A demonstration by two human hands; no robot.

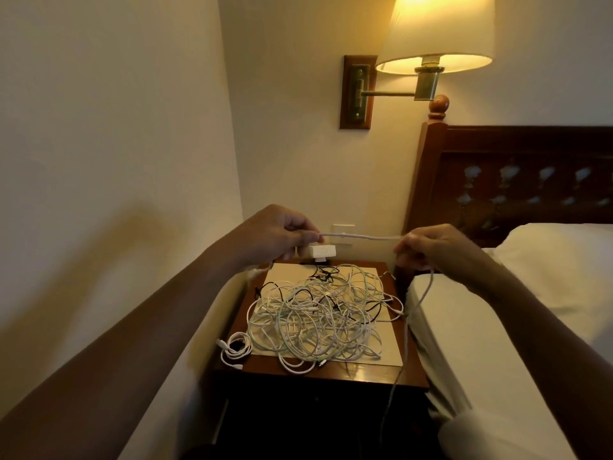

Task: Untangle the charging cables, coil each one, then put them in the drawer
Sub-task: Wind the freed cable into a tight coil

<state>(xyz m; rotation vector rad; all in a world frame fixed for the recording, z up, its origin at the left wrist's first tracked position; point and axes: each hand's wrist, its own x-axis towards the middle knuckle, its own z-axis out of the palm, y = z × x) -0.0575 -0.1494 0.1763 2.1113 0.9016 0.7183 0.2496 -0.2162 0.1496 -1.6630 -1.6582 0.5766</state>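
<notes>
Pinched at both ends of a taut span, one white cable [365,236] runs level between the two hands: the left hand [282,232] curls finger and thumb round it, and the right hand [431,247] grips it the same way. From the right hand the cable's slack drops past the near side of the nightstand [365,373]. Directly below the grip lies one tangled heap [325,313] of cables, mostly white with a few black, too knotted to count. One small white coil [235,348] sits apart, below the left hand. Just behind that hand is one white adapter [320,252]. Beside the right hand stands one bed [497,360]; above, one lit lamp [438,31].
</notes>
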